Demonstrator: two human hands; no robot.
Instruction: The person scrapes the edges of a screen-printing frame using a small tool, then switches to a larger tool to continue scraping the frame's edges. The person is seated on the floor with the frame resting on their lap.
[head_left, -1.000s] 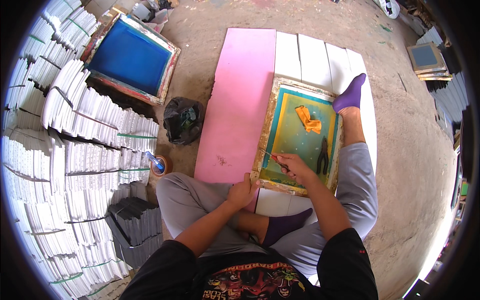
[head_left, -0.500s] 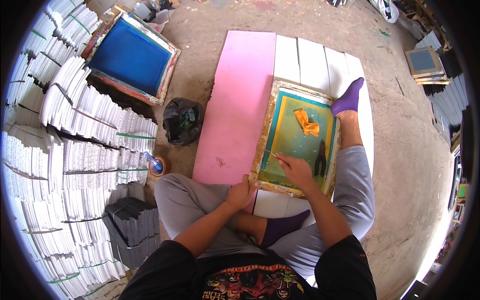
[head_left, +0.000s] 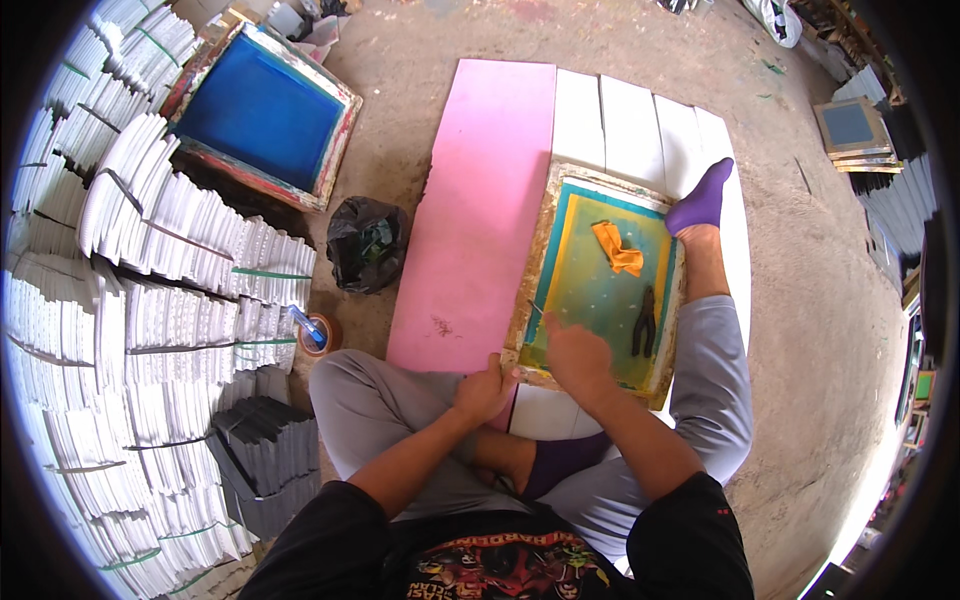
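Clasped by the left hand (head_left: 485,388) is the near left corner of a worn, paint-crusted wooden screen frame (head_left: 538,250), the fingers being curled in at its edge. By the right hand (head_left: 580,360), blurred and folded tight, a thin metal-shafted tool (head_left: 537,308) is gripped; its handle is hidden by the fingers, and its tip is pointed at the frame's left side. Whether the mesh is touched by it cannot be told.

Along the left, large bundles of white paper (head_left: 185,320) are piled and bound with dark and green straps; a black bundle (head_left: 265,445) is set against them. On the floor, a long pink board (head_left: 470,220) is laid beside overlapping white panels (head_left: 628,130). Upper left, a deep-blue screen (head_left: 262,110) is enclosed by a paint-smeared wooden border. Mostly on the white panels, the worn frame is laid, its greenish mesh bordered in yellow and teal. Bright lettering and figures are printed across a black shirt (head_left: 505,565).

Inside a crumpled black plastic bag (head_left: 385,262), dark, green-tinged contents can be seen, too indistinct to name. Within the frame, a crumpled orange cloth (head_left: 617,250) and dark-handled pliers (head_left: 644,322) are laid. In a brown ring-shaped roll (head_left: 329,340), a slim blue object (head_left: 306,324) is propped.
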